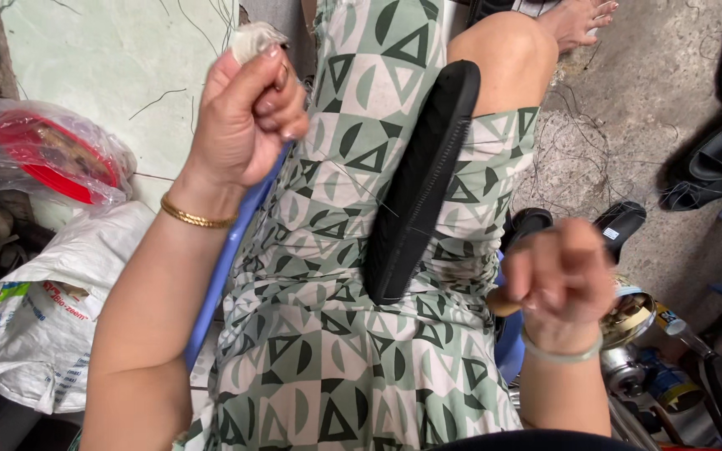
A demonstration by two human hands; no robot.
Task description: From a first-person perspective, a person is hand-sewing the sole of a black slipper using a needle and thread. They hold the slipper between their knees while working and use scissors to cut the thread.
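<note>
A long black shoe sole (424, 184) lies slanted across my lap on a green and white patterned dress (327, 334). My left hand (244, 108) is raised above my left thigh in a tight fist, with a scrap of pale cloth (256, 38) wrapped at the fingertip. A thin thread (361, 188) runs from the sole's edge toward that fist. My right hand (557, 280), blurred, is clenched to the right of the sole's lower end. A small tan handle (501, 302) pokes out of it.
At the left are a red lid in a plastic bag (52, 154), a white sack (35, 326) and a blue seat edge (219, 276). At the right, black sandals (620, 221), metal tins (628, 321) and loose threads (578, 142) lie on concrete. A bare foot (578, 21) shows at the top.
</note>
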